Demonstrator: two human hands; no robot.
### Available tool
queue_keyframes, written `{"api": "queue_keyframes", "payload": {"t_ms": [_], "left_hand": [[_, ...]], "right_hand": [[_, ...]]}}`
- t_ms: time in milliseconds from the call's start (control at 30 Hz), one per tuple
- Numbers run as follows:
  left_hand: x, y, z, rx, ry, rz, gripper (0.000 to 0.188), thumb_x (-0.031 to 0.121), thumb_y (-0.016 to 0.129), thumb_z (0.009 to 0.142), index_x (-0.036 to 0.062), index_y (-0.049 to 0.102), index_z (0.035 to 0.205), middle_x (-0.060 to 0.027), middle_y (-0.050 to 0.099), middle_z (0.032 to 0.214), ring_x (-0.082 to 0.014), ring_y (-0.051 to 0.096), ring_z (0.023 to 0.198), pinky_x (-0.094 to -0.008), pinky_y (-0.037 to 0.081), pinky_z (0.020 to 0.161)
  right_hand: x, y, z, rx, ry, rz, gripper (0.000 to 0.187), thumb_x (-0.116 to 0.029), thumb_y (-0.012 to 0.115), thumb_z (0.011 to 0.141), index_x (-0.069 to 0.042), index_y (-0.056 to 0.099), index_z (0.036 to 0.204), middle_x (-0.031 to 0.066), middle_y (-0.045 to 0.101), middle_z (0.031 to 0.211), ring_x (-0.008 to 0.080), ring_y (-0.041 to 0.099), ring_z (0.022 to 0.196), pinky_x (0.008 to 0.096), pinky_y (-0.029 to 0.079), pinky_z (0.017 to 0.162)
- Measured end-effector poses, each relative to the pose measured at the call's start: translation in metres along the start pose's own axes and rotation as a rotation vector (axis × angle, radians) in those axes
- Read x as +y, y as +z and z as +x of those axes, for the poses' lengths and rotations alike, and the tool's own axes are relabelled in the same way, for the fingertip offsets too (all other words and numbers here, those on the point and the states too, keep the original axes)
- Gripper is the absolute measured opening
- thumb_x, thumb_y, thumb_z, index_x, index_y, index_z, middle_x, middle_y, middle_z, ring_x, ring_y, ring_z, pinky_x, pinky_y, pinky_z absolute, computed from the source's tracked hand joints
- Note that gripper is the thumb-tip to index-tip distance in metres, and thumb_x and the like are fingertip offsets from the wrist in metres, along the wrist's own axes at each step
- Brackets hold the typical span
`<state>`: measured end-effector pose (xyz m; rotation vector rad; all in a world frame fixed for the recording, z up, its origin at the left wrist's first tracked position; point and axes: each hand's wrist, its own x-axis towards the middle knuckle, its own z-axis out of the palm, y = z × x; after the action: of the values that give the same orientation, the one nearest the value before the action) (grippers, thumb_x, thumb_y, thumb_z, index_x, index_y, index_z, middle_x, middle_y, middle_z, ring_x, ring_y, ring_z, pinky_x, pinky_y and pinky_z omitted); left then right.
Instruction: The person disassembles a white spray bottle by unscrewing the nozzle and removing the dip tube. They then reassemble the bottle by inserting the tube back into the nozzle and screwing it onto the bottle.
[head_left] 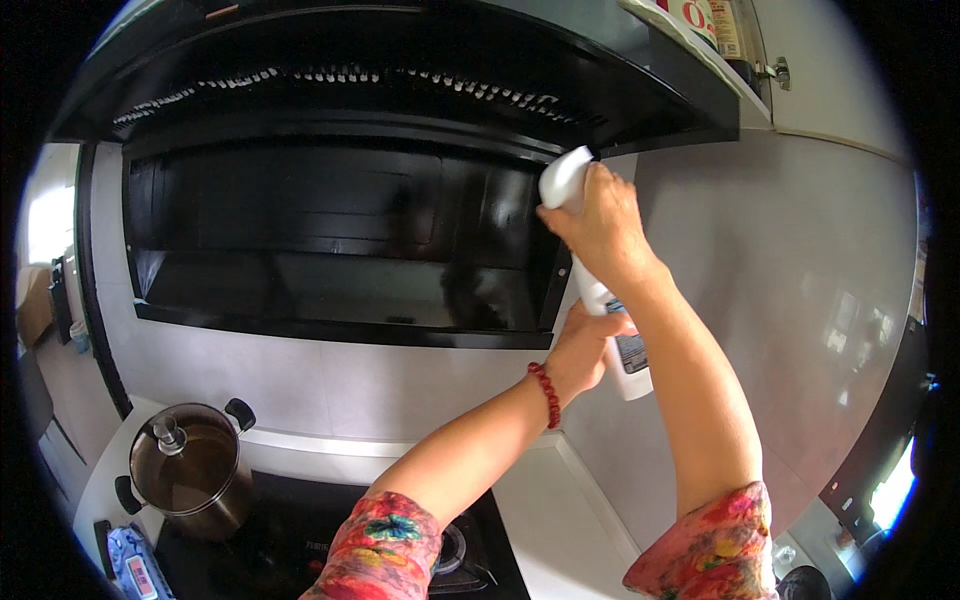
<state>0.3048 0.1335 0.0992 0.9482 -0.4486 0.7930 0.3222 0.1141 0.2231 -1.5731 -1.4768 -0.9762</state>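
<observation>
A white spray bottle (pixel 630 376) with a dark label is held up in front of the right end of the black range hood (pixel 340 215). My left hand (pixel 587 345), with a red bead bracelet at the wrist, is closed round the lower part of the bottle. Higher up, my right hand (pixel 608 222) grips the neck just under the white spray head (pixel 564 180). The bottle leans, its head toward the upper left, close to the hood's underside. My right fingers hide the trigger.
Below the hood stands a lidded steel pot (pixel 190 470) on a black gas cooktop (pixel 285 540). A blue packet of wipes (pixel 138 565) lies at the lower left. An open cupboard door (pixel 830 80) juts out at the upper right, beside a glossy grey wall (pixel 760 260).
</observation>
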Motion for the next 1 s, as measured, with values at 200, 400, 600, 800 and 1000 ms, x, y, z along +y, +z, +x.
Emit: {"api": "queue_keyframes", "payload": {"t_ms": [200,400,600,800,1000], "left_hand": [[0.047,-0.036,-0.027,0.064,0.008,-0.043,0.041,0.001,0.061,0.069,0.0027,0.051,0.109,-0.0060,0.057,0.098,-0.0198,0.057,0.095,-0.0353,0.046,0.089],[0.085,-0.053,-0.059,0.172,0.096,-0.071,0.056,0.008,0.061,0.070,-0.0034,0.043,0.122,-0.0177,0.050,0.125,-0.0369,0.047,0.118,-0.0509,0.042,0.099],[0.087,-0.049,-0.073,0.045,0.086,0.099,0.065,0.018,0.068,0.072,0.0041,0.040,0.129,-0.0172,0.051,0.123,-0.0348,0.049,0.117,-0.0500,0.041,0.098],[0.143,-0.037,-0.061,-0.097,0.291,0.196,0.085,0.035,0.068,0.076,0.0168,0.018,0.142,-0.0184,0.028,0.142,-0.0408,0.035,0.126,-0.0572,0.035,0.099],[0.177,-0.047,-0.053,-0.004,0.388,0.291,0.057,0.026,0.063,0.081,0.0056,0.040,0.129,-0.0172,0.051,0.123,-0.0336,0.048,0.116,-0.0500,0.045,0.091]], "right_hand": [[0.001,-0.032,-0.074,-0.231,-0.043,0.143,0.111,-0.041,0.079,0.061,0.007,0.017,0.139,0.0324,0.047,0.121,0.0423,0.045,0.115,0.0459,0.040,0.095],[0.014,-0.029,-0.145,-0.701,0.473,1.176,0.105,-0.037,0.082,0.064,-0.001,0.019,0.140,0.0245,0.051,0.118,0.0347,0.055,0.105,0.0466,0.051,0.083],[-0.011,0.027,-0.183,-0.555,0.775,1.964,0.073,-0.028,0.074,0.073,-0.005,0.036,0.130,0.0195,0.053,0.117,0.0427,0.058,0.096,0.0562,0.054,0.072],[-0.008,0.040,-0.183,-0.483,0.905,2.115,0.055,-0.025,0.070,0.076,-0.004,0.047,0.121,0.0199,0.061,0.101,0.0393,0.063,0.082,0.0521,0.057,0.067],[-0.008,0.042,-0.166,-0.456,0.820,2.024,0.051,-0.023,0.068,0.078,-0.001,0.047,0.118,0.0205,0.062,0.097,0.0368,0.064,0.077,0.0475,0.058,0.059]]}}
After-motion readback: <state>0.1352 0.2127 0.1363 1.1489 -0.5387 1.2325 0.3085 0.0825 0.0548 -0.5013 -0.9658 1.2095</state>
